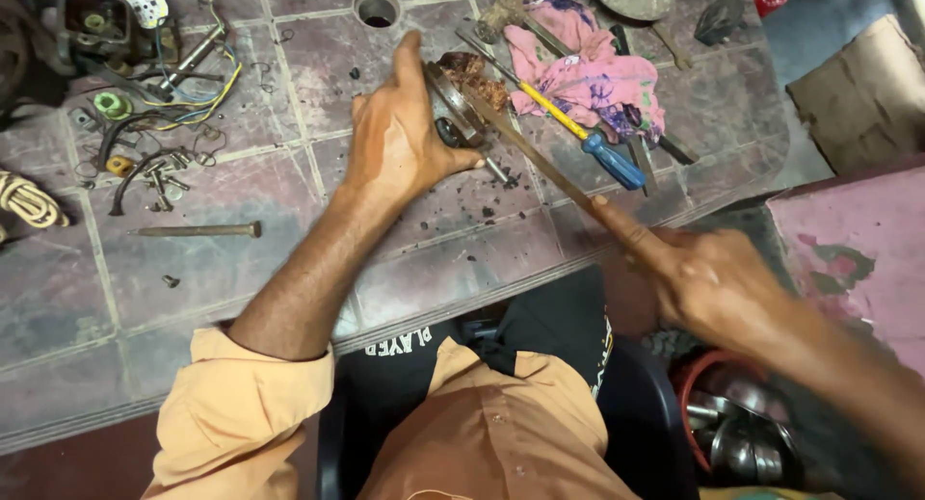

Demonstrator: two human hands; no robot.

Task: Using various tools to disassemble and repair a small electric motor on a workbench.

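A rusty round part [461, 100] stands on edge near the far middle of a worn tiled table [241, 269], steadied by the left hand [400, 139], which is clasped over its rim with the thumb under and a finger pointing up past it. The right hand [708, 278] is clenched around the near end of a long flat blade [540, 153], forefinger laid along it, the tip driven against the part's crusted face. Dark scrapings [491, 197] lie on the table just below.

The scraping looks best done with short strokes away from the holding fingers, the blade kept low and flat to the face so it cannot skip over the rim into the left thumb, and the part pressed firmly down so it does not roll.

Room is tight to the right: a blue-and-yellow screwdriver [578, 134] lies just beside the blade, touching a pink rag [597, 76]. To the left, a long bolt [198, 230] and a tangle of wires [183, 86] and small fittings sit well apart, leaving bare tiles between. The table's near edge runs close under both forearms, and a metal pot [742, 442] stands on the floor below the right wrist.
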